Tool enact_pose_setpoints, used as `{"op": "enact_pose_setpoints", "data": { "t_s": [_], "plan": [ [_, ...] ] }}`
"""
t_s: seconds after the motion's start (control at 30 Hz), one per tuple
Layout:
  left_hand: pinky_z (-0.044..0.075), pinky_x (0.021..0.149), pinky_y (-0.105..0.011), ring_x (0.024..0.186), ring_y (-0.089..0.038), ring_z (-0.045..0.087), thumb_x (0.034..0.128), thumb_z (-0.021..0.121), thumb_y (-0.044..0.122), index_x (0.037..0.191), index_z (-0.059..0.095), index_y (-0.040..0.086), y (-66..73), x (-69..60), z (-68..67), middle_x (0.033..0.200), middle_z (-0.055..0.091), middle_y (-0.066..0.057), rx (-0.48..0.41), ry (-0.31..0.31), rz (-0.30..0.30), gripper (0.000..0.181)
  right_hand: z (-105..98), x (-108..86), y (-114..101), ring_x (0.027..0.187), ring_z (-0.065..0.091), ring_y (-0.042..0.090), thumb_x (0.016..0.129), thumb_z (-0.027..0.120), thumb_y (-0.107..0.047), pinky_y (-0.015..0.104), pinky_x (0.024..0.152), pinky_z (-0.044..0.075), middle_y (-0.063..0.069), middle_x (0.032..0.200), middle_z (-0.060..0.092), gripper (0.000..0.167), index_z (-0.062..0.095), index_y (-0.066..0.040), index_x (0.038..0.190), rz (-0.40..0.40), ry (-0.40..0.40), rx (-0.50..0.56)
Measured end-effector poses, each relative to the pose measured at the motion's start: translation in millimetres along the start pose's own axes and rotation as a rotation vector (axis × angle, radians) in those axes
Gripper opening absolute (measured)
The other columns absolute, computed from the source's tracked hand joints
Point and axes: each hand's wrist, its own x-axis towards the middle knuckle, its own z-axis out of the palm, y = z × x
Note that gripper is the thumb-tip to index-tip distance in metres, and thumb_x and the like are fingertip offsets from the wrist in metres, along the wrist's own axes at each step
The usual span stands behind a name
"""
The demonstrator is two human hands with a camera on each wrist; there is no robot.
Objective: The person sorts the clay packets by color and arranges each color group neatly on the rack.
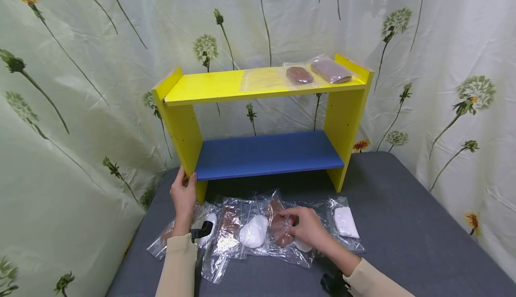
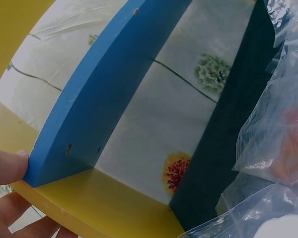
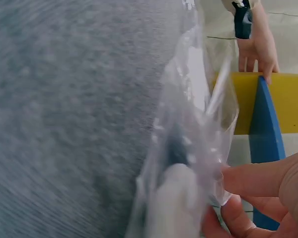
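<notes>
- Right hand [image 1: 308, 229], lower centre of the head view, and its grip is a pinch: thumb and fingertips on clear film, by the look of it the bag with the brown packet [image 1: 276, 225], down on the dark worktop [image 1: 411, 225] in front of the shelf unit [image 1: 177, 131].
- Left hand [image 1: 184, 200], lower left of centre, has its grip curled round the unit's yellow side panel, at the end of the blue shelf [image 1: 270, 153].
- How does that bag handle? Light and limp, I'd judge, with a soft filling; the film looks slick and thin, so it could slip, or tear under a hard tug.
- Where to take it? The filled part is my pick; loose film alone would likely let the packet swing. Watch the crowded neighbours, the round white packet [image 1: 254, 231] among them: they could drag along.
- Over to the right wrist view: a white packet [image 3: 173, 203] in film, big at bottom centre, but whether its bag is the pinched one, I can't tell.
- And the left wrist view gives what the head view doesn't: thumb at the blue corner, lower left, fingers round the panel's outer side.
</notes>
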Motion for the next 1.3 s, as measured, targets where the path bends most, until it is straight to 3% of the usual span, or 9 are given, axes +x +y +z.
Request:
{"op": "enact_pose_setpoints", "data": {
  "t_s": [0.03, 0.17, 0.37, 0.6, 0.8, 0.9, 1.07, 1.3],
  "plan": [
    [0.05, 0.097, -0.053, 0.121, -0.03, 0.058, 0.101, 0.064, 0.021, 0.147, 0.054, 0.03, 0.0, 0.0, 0.1, 0.133, 0.063, -0.012, 0.0, -0.001, 0.001, 0.048, -1, -0.2, -1, 0.067, 0.055, 0.01, 0.069, 0.082, 0.007, 0.025, 0.055, 0.046, -0.007, 0.074, 0.057, 0.05, 0.077, -0.013, 0.115, 0.008, 0.003, 0.015],
    [0.05, 0.098, -0.052, 0.121, -0.03, 0.058, 0.1012, 0.064, 0.022, 0.148, 0.053, 0.031, -0.2, -0.1, 0.5, 0.134, 0.062, -0.012, 0.0, -0.003, -0.005, 0.049, -6, 0.0, -4, 0.072, 0.056, 0.014, 0.071, 0.079, 0.01, 0.026, 0.056, 0.049, -0.001, 0.082, 0.055, 0.054, 0.075, -0.015, 0.118, 0.024, -0.006, 0.054],
    [0.049, 0.098, -0.053, 0.121, -0.029, 0.058, 0.1013, 0.063, 0.023, 0.147, 0.054, 0.031, -0.1, -0.5, 0.3, 0.133, 0.063, -0.011, -0.01, 0.001, -0.004, 0.048, -11, 2.2, -7, 0.072, 0.057, 0.018, 0.07, 0.076, 0.01, 0.028, 0.051, 0.05, 0.009, 0.104, 0.063, 0.064, 0.069, -0.012, 0.129, 0.045, -0.13, 0.161],
    [0.049, 0.098, -0.053, 0.12, -0.029, 0.057, 0.1015, 0.063, 0.023, 0.148, 0.053, 0.032, -1.2, -0.7, 1.0, 0.134, 0.062, -0.011, -0.016, -0.001, -0.016, 0.049, -14, 1.9, -10, 0.076, 0.051, 0.019, 0.068, 0.077, 0.01, 0.027, 0.054, 0.045, 0.007, 0.1, 0.066, 0.064, 0.069, -0.01, 0.129, 0.028, -0.205, 0.165],
    [0.049, 0.097, -0.054, 0.12, -0.03, 0.058, 0.1015, 0.063, 0.022, 0.147, 0.054, 0.031, -1.5, 0.1, 1.0, 0.133, 0.063, -0.012, -0.014, 0.007, 0.004, 0.048, -23, -0.9, -16, 0.066, 0.058, 0.016, 0.067, 0.077, 0.011, 0.031, 0.05, 0.052, 0.011, 0.116, 0.064, 0.075, 0.064, -0.011, 0.137, 0.037, -0.192, 0.171],
    [0.049, 0.098, -0.054, 0.12, -0.031, 0.059, 0.1015, 0.063, 0.02, 0.147, 0.054, 0.031, -2.3, 0.2, 1.0, 0.133, 0.063, -0.012, -0.005, 0.013, 0.01, 0.048, -32, -1.3, -20, 0.06, 0.053, 0.014, 0.068, 0.079, 0.011, 0.028, 0.048, 0.049, 0.008, 0.106, 0.059, 0.081, 0.06, -0.015, 0.142, 0.023, -0.183, 0.116],
    [0.048, 0.099, -0.054, 0.122, -0.033, 0.058, 0.1019, 0.062, 0.018, 0.149, 0.052, 0.03, -2.4, -0.7, 1.3, 0.135, 0.061, -0.014, -0.002, 0.009, 0.003, 0.05, -44, -2.1, -27, 0.073, 0.049, 0.018, 0.074, 0.084, 0.005, 0.028, 0.051, 0.048, 0.004, 0.099, 0.049, 0.088, 0.05, -0.024, 0.15, -0.01, -0.195, 0.091],
    [0.048, 0.1, -0.053, 0.122, -0.032, 0.058, 0.1013, 0.063, 0.018, 0.149, 0.052, 0.03, -0.6, -0.3, 2.8, 0.135, 0.062, -0.013, 0.009, 0.017, -0.001, 0.05, -54, -2.2, -38, 0.086, 0.056, 0.024, 0.08, 0.078, 0.01, 0.038, 0.054, 0.058, 0.005, 0.11, 0.046, 0.093, 0.042, -0.033, 0.154, -0.105, -0.193, 0.244]
  ]
}}
